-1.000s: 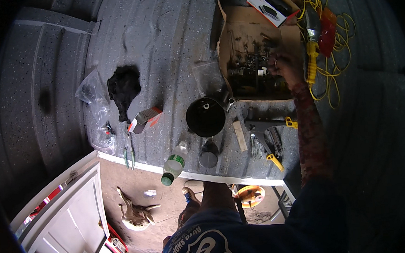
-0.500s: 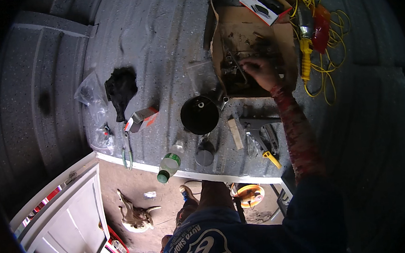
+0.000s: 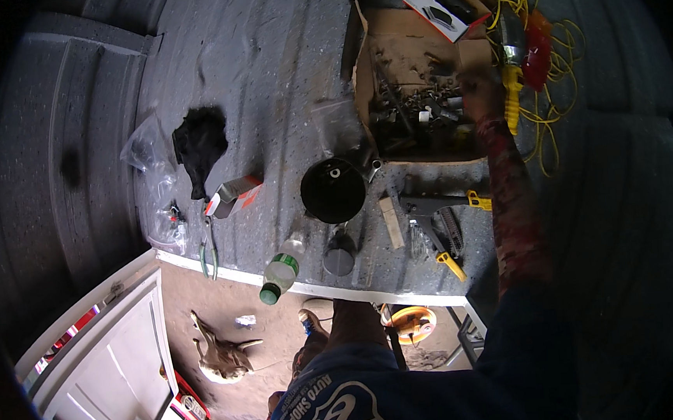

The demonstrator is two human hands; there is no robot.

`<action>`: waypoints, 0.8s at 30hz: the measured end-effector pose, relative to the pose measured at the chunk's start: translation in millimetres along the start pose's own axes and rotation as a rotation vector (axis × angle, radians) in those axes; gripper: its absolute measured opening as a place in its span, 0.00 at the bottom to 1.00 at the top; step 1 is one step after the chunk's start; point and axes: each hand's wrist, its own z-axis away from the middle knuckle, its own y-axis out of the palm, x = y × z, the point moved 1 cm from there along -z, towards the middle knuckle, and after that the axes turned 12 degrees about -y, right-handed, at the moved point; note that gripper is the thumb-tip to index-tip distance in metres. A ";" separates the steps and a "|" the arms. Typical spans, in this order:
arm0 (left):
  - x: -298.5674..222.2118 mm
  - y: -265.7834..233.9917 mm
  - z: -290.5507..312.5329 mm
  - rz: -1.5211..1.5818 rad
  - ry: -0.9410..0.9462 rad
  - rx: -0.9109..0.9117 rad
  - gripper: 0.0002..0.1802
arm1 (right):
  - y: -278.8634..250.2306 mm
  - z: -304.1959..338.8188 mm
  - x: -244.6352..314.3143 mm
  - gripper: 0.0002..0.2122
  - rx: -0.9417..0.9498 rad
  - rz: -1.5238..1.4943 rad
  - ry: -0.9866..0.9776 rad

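Note:
My right hand [image 3: 482, 94] is at the right side of an open cardboard box [image 3: 406, 29], dark and smeared by motion, so its fingers do not show clearly. Inside the box lie many small metal bolts and fittings [image 3: 430, 102], with a dark bar [image 3: 395, 100] among them. A yellow-handled work lamp [image 3: 512, 92] is just right of the hand. At the lower edge, a bit of my left hand [image 3: 274, 402] shows by my body. Its fingers are hidden.
A dark round can [image 3: 333, 191], a green-capped bottle [image 3: 280, 276], a small carton [image 3: 234, 196], green-handled pliers [image 3: 209, 254] and a yellow-handled tool [image 3: 449, 264] stand or lie on the grey table. A yellow cord [image 3: 567, 45] is coiled right. A dog [image 3: 223, 354] lies on the floor.
My right hand has moved from the middle of the box to its right side. The small metal parts and a yellow handle below the box are now uncovered.

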 end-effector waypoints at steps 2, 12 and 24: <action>1.2 3.2 1.6 0.010 -0.002 0.011 0.22 | -2.1 -3.6 7.7 0.08 -0.008 0.027 -0.030; 4.6 11.5 9.3 -0.024 -0.059 0.000 0.24 | -8.2 -14.1 34.2 0.11 -0.015 0.208 0.042; 8.9 14.1 9.1 -0.028 -0.031 -0.074 0.20 | 18.7 32.9 84.1 0.22 0.296 -0.221 -0.289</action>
